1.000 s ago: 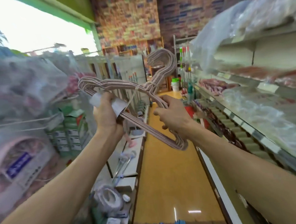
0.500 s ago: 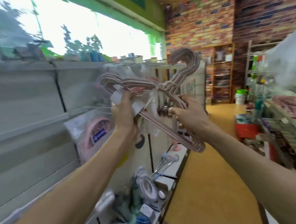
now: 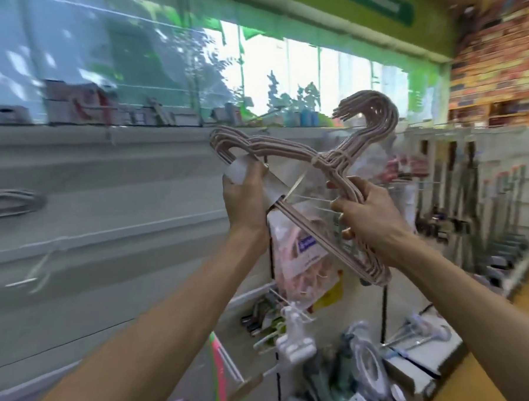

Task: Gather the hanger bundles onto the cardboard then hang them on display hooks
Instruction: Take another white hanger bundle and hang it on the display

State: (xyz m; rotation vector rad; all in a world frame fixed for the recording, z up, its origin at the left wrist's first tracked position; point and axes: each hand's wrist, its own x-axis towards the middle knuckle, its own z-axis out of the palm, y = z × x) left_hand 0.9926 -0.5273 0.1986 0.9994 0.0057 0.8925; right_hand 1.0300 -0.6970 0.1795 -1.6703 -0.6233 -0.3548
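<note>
The left hand (image 3: pixel 246 198) grips the white paper band wrapped round one shoulder end of the hanger bundle (image 3: pixel 302 180); the right hand (image 3: pixel 360 209) is curled round the opposite arm of the bundle, just below the tied neck. Both hands hold the bundle up in front of the chest, between them. Its long axis slopes from above the left hand down past the right hand, so the far shoulder end hangs below and beyond the right wrist. The stacked hooks (image 3: pixel 372 112) rise above the right hand and curl back toward the left, openings facing left. Thin wire display hooks (image 3: pixel 415 180) stick out from the wall panel just beyond the right hand, which is nearer them, so the hanging move probably leads with that side.
</note>
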